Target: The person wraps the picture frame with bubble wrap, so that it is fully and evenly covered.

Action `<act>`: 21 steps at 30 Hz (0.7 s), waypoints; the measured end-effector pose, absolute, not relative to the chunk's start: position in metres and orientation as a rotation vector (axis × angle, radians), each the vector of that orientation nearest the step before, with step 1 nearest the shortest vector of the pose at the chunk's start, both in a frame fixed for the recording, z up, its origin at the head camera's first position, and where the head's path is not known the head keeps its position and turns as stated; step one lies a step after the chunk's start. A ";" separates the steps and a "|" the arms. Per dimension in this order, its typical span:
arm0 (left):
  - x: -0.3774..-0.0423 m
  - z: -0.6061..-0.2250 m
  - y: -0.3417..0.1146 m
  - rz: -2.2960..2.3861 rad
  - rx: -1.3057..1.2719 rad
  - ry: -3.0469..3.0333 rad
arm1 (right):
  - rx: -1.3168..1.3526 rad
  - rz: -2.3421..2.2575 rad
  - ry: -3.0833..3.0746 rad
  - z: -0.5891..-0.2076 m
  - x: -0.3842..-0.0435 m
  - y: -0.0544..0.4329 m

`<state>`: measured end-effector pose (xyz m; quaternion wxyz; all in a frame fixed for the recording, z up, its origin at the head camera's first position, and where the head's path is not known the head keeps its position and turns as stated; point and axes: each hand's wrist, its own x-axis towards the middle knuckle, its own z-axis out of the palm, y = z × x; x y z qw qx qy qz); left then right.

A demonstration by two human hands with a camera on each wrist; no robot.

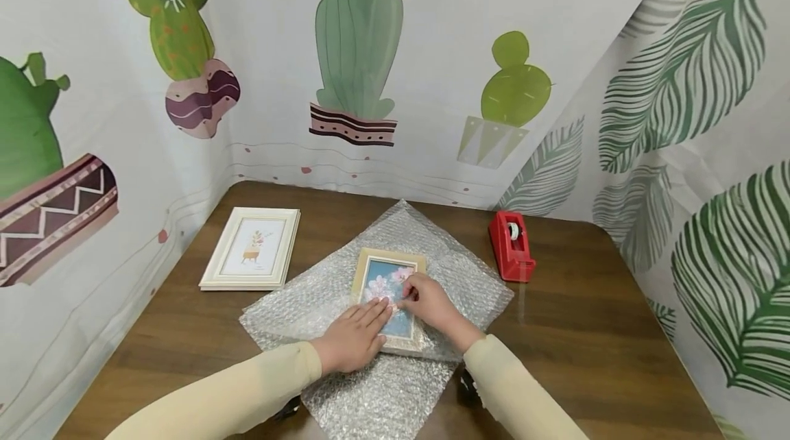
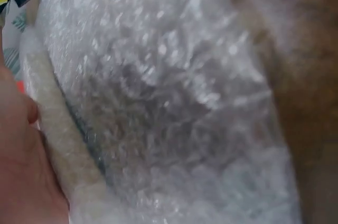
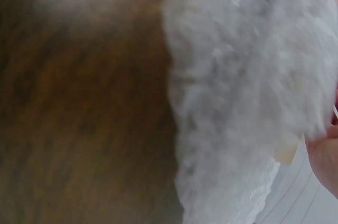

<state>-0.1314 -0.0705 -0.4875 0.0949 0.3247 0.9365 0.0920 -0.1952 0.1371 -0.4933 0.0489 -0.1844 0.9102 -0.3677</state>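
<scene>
On a dark wooden table [image 1: 592, 320], a tan frame [image 1: 384, 275] is laid face up near the middle, on bubble wrap [image 1: 382, 392] that is spread diagonally, with one corner pointed to the far edge. Pink blossoms on blue are shown in the frame, and its near end is covered by a layer of the wrap. The left hand [image 1: 354, 336] is pressed across the frame's left side, its fingers held straight and close together. The right hand [image 1: 431, 301] is placed over the frame's right side, its fingers bent and the thumb brought near the index finger in a narrow gap; whether anything is pinched there cannot be told. Both wrists are covered by pale yellow sleeves [image 1: 237, 388]. To the far left, a white frame [image 1: 253, 248] with a potted plant print is set down, well apart from the hands. To the far right, a red tape dispenser [image 1: 513, 251] is stood just beside the wrap. Behind the table, a white curtain [image 1: 271, 35] is printed with cacti and leaves. Both wrist views are blurred and mostly filled by wrap and table.
</scene>
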 end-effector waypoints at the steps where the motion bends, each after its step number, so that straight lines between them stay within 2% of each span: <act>1: -0.133 -0.488 -0.070 0.264 0.963 2.781 | -0.554 -1.144 2.756 -0.493 -0.197 0.139; 5: -0.141 -0.493 -0.066 0.251 0.961 2.817 | -0.454 -1.283 2.643 -0.491 -0.205 0.146; 12: -0.145 -0.507 -0.062 0.189 0.967 2.861 | -0.103 -1.623 2.319 -0.487 -0.225 0.156; 21: -0.144 -0.503 -0.063 0.283 0.900 2.746 | -0.005 -1.681 2.377 -0.473 -0.264 0.172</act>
